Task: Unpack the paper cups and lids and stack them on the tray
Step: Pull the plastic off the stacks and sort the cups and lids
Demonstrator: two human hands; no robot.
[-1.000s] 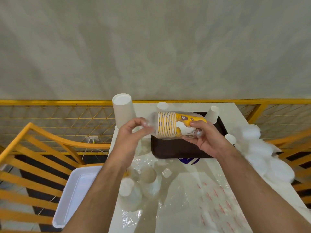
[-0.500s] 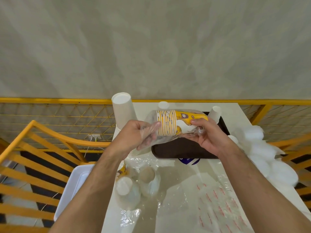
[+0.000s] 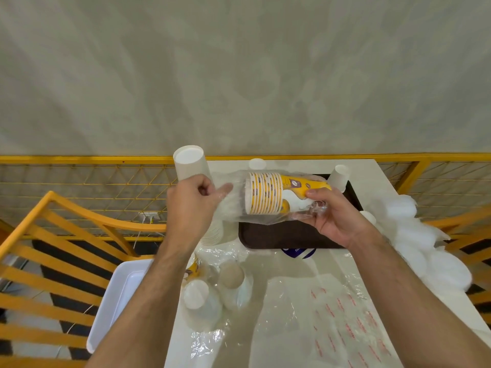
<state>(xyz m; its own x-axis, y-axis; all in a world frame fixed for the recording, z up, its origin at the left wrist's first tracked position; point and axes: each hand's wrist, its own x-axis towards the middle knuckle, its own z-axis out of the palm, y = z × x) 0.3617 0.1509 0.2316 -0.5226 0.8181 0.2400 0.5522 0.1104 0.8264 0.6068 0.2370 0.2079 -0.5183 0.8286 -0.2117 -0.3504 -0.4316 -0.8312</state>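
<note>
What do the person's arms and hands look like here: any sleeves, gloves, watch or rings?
Both forearms are bare right down to the frame's lower edge, with no sleeve in view. The left hand and right hand are ungloved. No watch, bracelet or ring shows on either.

Two bare forearms, no sleeves, rings or watch.

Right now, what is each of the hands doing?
Left hand: pinches the open end of the plastic sleeve.
Right hand: grips the yellow cup stack through the sleeve.
</note>
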